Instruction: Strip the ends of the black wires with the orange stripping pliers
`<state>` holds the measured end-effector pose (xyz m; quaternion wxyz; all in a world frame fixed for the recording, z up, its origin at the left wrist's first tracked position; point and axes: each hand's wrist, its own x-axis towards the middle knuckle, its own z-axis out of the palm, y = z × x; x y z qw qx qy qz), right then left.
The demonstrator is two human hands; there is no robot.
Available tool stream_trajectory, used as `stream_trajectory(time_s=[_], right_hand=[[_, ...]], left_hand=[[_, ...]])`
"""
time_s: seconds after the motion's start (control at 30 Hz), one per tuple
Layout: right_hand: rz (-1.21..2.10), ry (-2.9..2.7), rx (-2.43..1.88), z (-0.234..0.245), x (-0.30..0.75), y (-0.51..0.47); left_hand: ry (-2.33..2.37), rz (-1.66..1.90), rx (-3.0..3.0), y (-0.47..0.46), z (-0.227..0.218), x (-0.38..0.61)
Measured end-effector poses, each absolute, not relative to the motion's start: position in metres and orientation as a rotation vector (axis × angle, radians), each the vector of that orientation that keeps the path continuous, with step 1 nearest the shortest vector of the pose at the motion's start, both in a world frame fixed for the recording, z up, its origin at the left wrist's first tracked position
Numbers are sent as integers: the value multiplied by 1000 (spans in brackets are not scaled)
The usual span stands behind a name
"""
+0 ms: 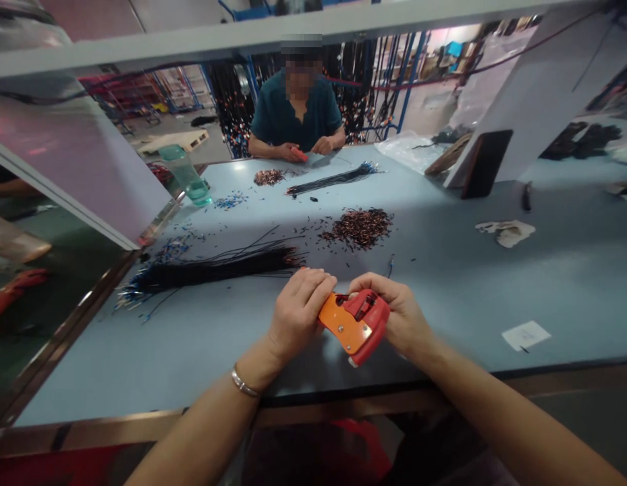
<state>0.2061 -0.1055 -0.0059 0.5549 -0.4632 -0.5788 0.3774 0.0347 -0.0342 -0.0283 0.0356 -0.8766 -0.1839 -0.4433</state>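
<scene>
My left hand (300,307) is wrapped round the handles of an orange and red wire stripper (346,324), held above the table's front edge with its red head to the right. Close against that head, the fingers of my right hand (394,307) are pinched together; what lies between them is hidden. A short dark strand with a blue tip (391,263) shows just behind the right hand. To the left lies a bundle of thin black wires (216,266), with blue ends at the left and coppery ends at the right. Beyond my hands is a heap of small dark and copper-coloured bits (361,228).
Across the blue-grey table (445,283) sits a person (295,108) holding a red tool. Near them lie another wire bundle (333,179) and a small heap (268,177). A green bottle (186,175), leaning phone (488,164), crumpled cloth (506,233) and white card (526,335) are around.
</scene>
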Motion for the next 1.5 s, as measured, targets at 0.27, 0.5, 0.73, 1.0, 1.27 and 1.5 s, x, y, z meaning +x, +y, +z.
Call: stream_trajectory(time_s=[0.27,0.5,0.73,1.0,1.27,1.5], right_hand=[[936,-1387,-1092,-6,205,-106],[956,-1409,-1087,-7,206,-106],[954,-1439,-1025,-8,207,-104],[867,-1505,-1059,-8,207,-104],[821,-1542,-1076,-6,207,-104],[806,-1565,-1060,-6,206,-104]], left_hand=[[-594,-1339,-2622,-35,-21,29],[-612,-1293,-2571,-35,-19,28],[-613,-1326,-2574,-35,-20,29],[-595,-1277,-2539,-35,-21,28],[-626,-1278,-2545,-35,-19,29],[-656,-1278,-2601,-38,-16,33]])
